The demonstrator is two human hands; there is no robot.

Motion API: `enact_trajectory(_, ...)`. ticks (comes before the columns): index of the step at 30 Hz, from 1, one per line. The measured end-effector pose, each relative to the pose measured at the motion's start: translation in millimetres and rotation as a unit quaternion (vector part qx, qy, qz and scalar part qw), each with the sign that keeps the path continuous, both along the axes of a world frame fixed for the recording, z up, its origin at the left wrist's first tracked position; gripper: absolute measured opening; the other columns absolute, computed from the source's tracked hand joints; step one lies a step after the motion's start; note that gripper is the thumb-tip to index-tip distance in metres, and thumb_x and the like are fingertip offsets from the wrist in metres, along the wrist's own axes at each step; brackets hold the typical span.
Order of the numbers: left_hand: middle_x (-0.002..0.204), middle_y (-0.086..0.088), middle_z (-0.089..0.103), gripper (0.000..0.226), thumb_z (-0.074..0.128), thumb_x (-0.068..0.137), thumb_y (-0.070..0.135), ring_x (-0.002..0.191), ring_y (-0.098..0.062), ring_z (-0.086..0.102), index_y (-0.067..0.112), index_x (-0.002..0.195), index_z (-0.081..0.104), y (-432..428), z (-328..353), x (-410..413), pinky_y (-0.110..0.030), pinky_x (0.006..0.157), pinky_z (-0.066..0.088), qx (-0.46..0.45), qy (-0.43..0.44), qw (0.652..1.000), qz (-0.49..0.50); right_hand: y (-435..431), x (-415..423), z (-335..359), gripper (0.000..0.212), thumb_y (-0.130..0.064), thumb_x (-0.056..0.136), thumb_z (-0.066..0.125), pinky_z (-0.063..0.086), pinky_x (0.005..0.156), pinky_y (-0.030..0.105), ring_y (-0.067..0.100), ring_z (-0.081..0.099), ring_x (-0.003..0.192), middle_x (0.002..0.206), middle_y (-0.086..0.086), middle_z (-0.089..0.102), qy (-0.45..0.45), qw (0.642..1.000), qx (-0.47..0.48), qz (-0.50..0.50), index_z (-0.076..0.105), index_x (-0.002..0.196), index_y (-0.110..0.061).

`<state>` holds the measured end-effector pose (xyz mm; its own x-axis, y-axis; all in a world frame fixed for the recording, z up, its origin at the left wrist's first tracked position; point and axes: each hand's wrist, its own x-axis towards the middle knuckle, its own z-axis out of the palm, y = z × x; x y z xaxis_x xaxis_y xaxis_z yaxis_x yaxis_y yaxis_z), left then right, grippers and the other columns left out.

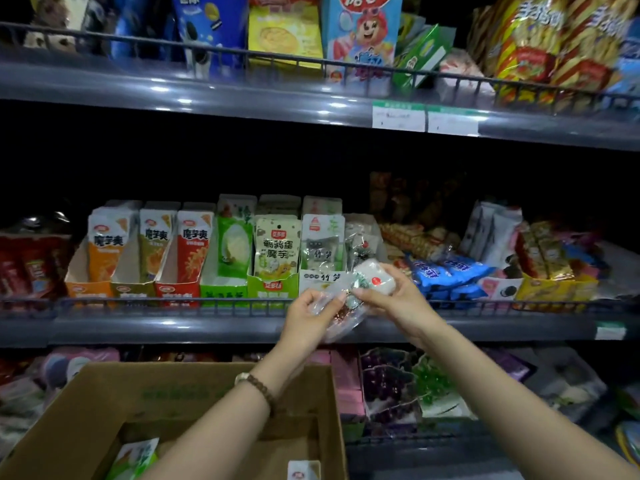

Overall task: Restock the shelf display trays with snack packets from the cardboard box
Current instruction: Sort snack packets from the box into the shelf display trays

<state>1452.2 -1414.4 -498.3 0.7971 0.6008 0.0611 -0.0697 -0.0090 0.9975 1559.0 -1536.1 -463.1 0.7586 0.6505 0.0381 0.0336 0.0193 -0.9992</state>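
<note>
Holding a small bunch of clear snack packets (372, 278) in front of the middle shelf (173, 327), both hands meet just near the white display tray (317, 278). The left hand (310, 315) curls its fingers round the lower, see-through end. The right hand (398, 299) pinches the white end marked with a red dot. The wrapping is blurred and crumpled, so the number of packets is hard to tell. At the near left the cardboard box (194, 389) stands open, cut off by the frame edge. A green-and-white packet (136, 455) lies inside it beside the left forearm. A bead bracelet (258, 384) circles the left wrist.
</note>
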Motion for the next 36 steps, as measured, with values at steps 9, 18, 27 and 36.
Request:
enact_trajectory(9,0.141,0.008,0.041,0.058,0.054,0.09,0.043,0.128,-0.008,0.04,0.025,0.142,0.034,41.4,20.1,51.1,-0.03,0.11,0.034,0.436,0.085,0.896,-0.019,6.2,115.4,82.1,0.04,0.008,0.072,0.074,0.05,0.054,0.009,-0.006,0.06,0.058,0.087,0.004,0.061,-0.214,0.972,-0.032,-0.087,0.057,0.106,-0.003)
enact_trajectory(18,0.143,0.012,0.042,0.047,0.048,0.092,0.048,0.126,-0.007,0.044,0.04,0.137,0.038,54.0,6.7,81.9,-0.026,0.111,0.025,0.563,0.127,0.816,-0.027,73.1,161.2,42.6,0.073,-0.02,0.07,0.082,0.038,0.093,0.02,0.013,0.046,0.12,0.129,-0.003,0.051,-0.383,0.881,-0.27,0.071,0.047,0.134,-0.014)
enact_trajectory(27,0.14,0.019,0.043,0.049,0.04,0.085,0.054,0.13,-0.002,0.039,0.047,0.134,0.038,57.4,-7.2,87.6,-0.021,0.109,0.017,0.573,0.095,0.814,0.003,81.9,175.9,6.3,0.084,-0.062,0.068,0.07,0.023,0.109,0.034,0.021,0.025,0.133,0.145,-0.005,0.033,-0.58,0.731,-0.357,0.053,0.037,0.14,-0.035)
enact_trajectory(36,0.142,0.015,0.042,0.047,0.05,0.092,0.047,0.131,-0.004,0.036,0.041,0.137,0.038,53.6,-3.4,85.1,-0.023,0.111,0.018,0.572,0.098,0.815,0.003,74.6,162.5,10.5,0.087,-0.059,0.074,0.067,0.008,0.116,0.033,0.016,0.016,0.143,0.154,-0.008,0.023,-0.547,0.748,-0.368,0.08,0.025,0.146,-0.032)
